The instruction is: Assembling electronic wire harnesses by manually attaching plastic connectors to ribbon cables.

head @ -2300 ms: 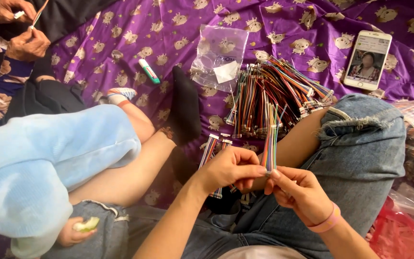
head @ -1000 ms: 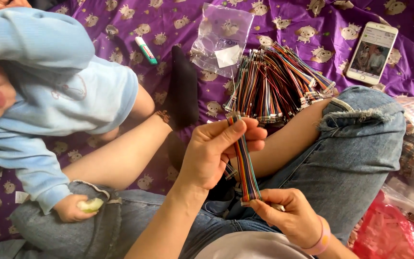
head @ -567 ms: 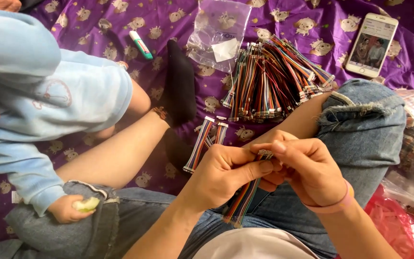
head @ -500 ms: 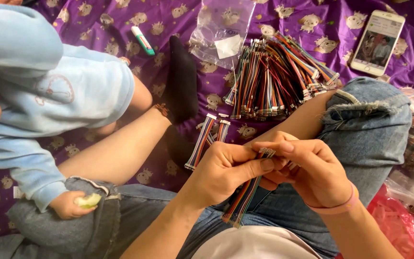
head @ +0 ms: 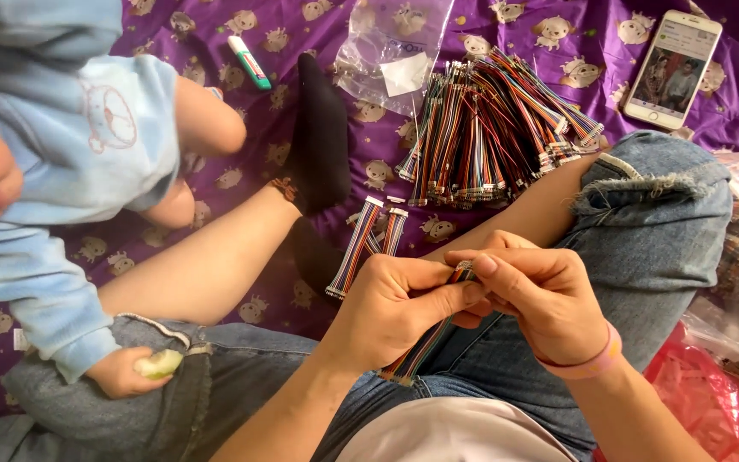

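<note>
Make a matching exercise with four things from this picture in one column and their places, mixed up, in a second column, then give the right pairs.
Things:
1. white smartphone
2. green and white marker pen
3. clear plastic bag
4. short strip of rainbow-coloured ribbon wires

Places:
A. held between the left hand and right hand
B. on the purple patterned cloth, top right, above the knee in torn blue jeans
C. top middle, just above the big pile of coloured wire strips
D. top left of the cloth, above the black sock

Pairs: 1-B, 2-D, 3-C, 4-A
</note>
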